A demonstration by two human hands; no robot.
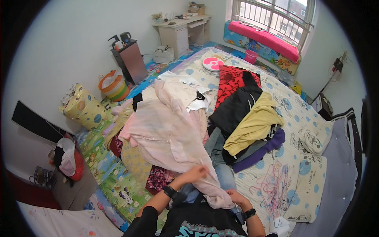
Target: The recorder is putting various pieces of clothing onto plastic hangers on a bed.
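Observation:
A thin pale pink garment (pixel 160 127) lies spread over a pile of clothes, one sleeve (pixel 210 183) stretching down to my lap. My left hand (pixel 196 174) is on that sleeve, its fingers bent against the cloth. At the sleeve's lower end, my right hand (pixel 236 196) pinches the bunched fabric. Beneath the garment show a cream cloth (pixel 177 91), a white cloth (pixel 200 103) and a dark floral cloth (pixel 158 179). Beyond my legs, a yellow garment (pixel 253 124) rests on a black jacket (pixel 237 103), with a purple garment (pixel 260 151) under them.
Tangled pink and blue hangers (pixel 275 189) lie on the bed at my right. A red patterned cloth (pixel 228 83) and a pink-and-white round scale (pixel 212 63) are farther off. A striped basket (pixel 114 87) and a yellow bundle (pixel 84 108) stand on the play mat (pixel 109 174).

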